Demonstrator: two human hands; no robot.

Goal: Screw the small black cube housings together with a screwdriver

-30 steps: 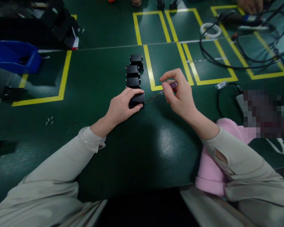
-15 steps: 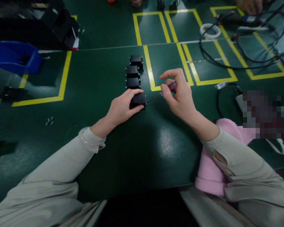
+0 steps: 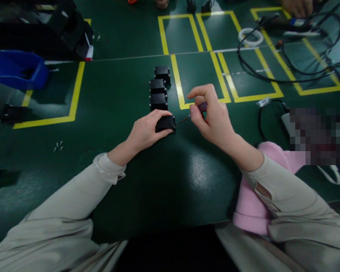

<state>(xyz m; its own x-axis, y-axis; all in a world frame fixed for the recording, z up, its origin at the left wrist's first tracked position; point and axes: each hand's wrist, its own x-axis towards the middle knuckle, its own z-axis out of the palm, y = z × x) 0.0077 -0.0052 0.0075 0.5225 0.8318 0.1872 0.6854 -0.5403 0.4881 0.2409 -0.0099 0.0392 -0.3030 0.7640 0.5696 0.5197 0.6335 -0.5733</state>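
Note:
My left hand (image 3: 144, 130) grips a small black box (image 3: 166, 122) that rests on the green table, thumb on its near side and fingers over its far side. Small bright screws show on the box's right end. In my right hand (image 3: 212, 115) a screwdriver (image 3: 203, 107) with a purplish handle is pinched between thumb and fingers. Its thin shaft slants down to the left, with the tip at the box's right end; whether it sits in a screw head I cannot tell. Beyond the held box, several similar black boxes (image 3: 158, 99) stand in a row.
Loose screws (image 3: 58, 146) lie to the left. A blue bin (image 3: 18, 71) and dark equipment (image 3: 42, 30) stand at the far left. Black cables (image 3: 243, 68) and a white ring (image 3: 251, 37) are at the right. Pink cloth (image 3: 251, 207) lies under my right forearm. Another person's hand (image 3: 299, 6) shows at the top.
My right hand and the screwdriver have shifted slightly left, towards the box. The held box has tipped or moved a little nearer me, with my left hand still on it.

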